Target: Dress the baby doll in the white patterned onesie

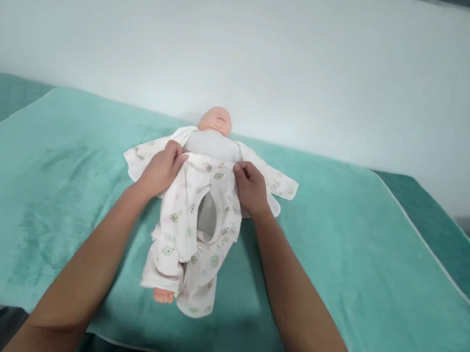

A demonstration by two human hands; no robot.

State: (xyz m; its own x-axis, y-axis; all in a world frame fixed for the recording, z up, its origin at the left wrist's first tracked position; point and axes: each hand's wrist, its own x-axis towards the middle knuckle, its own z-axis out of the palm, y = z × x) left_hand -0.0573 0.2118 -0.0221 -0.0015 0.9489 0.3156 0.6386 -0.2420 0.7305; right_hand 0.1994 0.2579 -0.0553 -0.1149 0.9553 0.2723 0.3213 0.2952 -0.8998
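1. The doll (pixel 216 120) lies on the green sheet (pixel 351 250), head toward the wall (pixel 253 44), feet toward the person.
2. The pants (pixel 172 231) are over its legs and lower belly; the waistband (pixel 211 160) crosses the grey torso (pixel 215 145).
3. The left hand (pixel 163 167) grasps one end of the waistband between thumb and fingers; the right hand (pixel 253 189) pinches the other end.
4. The step in hand looks like drawing the pants up and straightening them — a judgement from the grip.
5. The next move seems to call for an even pull on both sides, then smoothing the loose folds.
6. As for what holds what: one cuff lets a foot (pixel 163 296) show — the other hides its foot, if one is inside. The jacket (pixel 276 179) lies open around the torso.
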